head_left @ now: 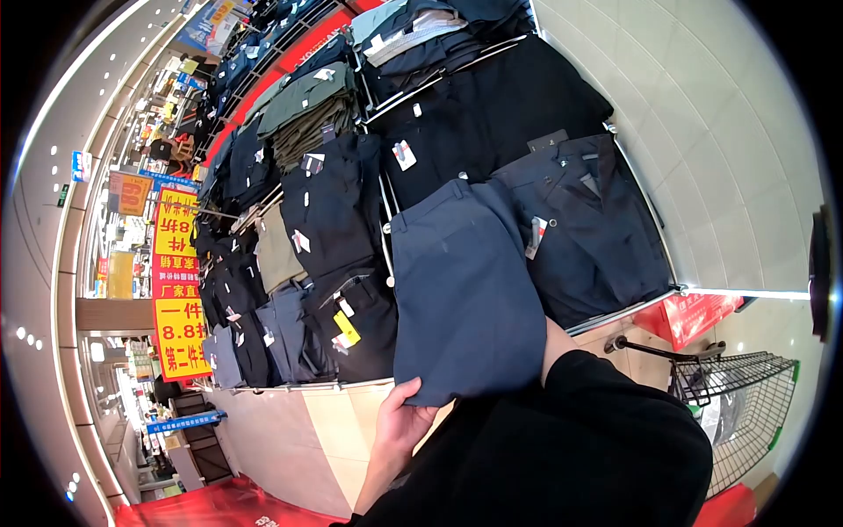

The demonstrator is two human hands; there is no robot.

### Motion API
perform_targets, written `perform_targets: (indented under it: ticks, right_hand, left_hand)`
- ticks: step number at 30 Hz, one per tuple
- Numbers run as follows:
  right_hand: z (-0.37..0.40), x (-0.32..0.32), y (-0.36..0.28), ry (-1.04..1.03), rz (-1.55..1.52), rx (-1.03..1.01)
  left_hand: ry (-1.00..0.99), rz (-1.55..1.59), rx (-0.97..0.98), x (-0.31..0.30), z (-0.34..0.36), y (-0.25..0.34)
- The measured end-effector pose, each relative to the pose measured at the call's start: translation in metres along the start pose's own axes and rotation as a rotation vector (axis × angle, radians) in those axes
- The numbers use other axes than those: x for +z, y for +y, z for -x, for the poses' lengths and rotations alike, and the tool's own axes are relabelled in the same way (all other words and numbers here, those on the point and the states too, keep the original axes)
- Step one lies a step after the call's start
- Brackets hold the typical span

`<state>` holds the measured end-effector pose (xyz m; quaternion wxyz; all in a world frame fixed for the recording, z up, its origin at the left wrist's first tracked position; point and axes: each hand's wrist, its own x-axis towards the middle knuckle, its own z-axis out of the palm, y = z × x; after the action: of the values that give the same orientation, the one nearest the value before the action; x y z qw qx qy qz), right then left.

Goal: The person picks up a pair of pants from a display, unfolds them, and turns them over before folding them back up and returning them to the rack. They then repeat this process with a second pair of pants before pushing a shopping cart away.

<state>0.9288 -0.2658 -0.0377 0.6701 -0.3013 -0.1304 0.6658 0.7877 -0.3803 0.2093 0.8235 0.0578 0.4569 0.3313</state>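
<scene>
A folded pair of dark navy trousers (470, 299) is held up in front of me, over the edge of the display. My left hand (408, 422) is closed on its lower left corner, thumb on top and the other fingers underneath. On the right side, only the wrist of my right hand (555, 345) shows beside the trousers; its fingers are hidden behind the cloth. Next to the held pair lie dark grey trousers (597, 233) with a tag. Black trousers (347, 329) with a yellow tag lie to the left.
Stacks of folded trousers, including green ones (307, 101), fill the wire-divided display. A shopping cart (746, 422) stands at the lower right. Red and yellow sale signs (178, 281) hang at the left. Red cloth (237, 507) is at the lower left.
</scene>
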Motion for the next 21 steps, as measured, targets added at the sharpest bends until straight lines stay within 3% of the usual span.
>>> perform_targets:
  ticks: [3,5,7,9,11,15,18,19,21]
  right_hand:
    - [-0.001,0.0,0.004,-0.018,0.068,-0.009]
    - [-0.015,0.011,-0.005,-0.034,0.13,-0.056]
    - [-0.045,0.035,-0.026,-0.054,0.205,-0.139]
    - [-0.069,0.06,-0.048,-0.072,0.282,-0.215]
    - [-0.085,0.076,-0.063,-0.08,0.377,-0.272]
    - [-0.078,0.098,-0.059,-0.067,0.646,-0.407]
    - [-0.062,0.127,-0.047,-0.079,0.845,-0.625]
    - [-0.032,0.162,-0.076,0.016,1.423,-0.756]
    - [0.032,0.225,-0.119,0.016,1.706,-0.638]
  left_hand:
    - [0.09,-0.389,-0.027,-0.014,0.002,0.013]
    - [0.118,-0.464,-0.008,-0.036,-0.011,0.016]
    - [0.256,-1.084,0.486,-0.051,-0.029,0.022]
    - [0.14,-1.055,0.677,-0.04,-0.052,0.044]
    - [0.035,-0.949,0.751,-0.004,-0.071,0.064]
    - [-0.071,-0.652,0.823,0.066,-0.108,0.093]
    - [-0.386,-0.377,0.712,0.049,-0.149,0.116]
    - [-0.445,-0.333,0.646,0.032,-0.16,0.123]
    - [-0.552,-0.236,0.508,0.011,-0.161,0.131]
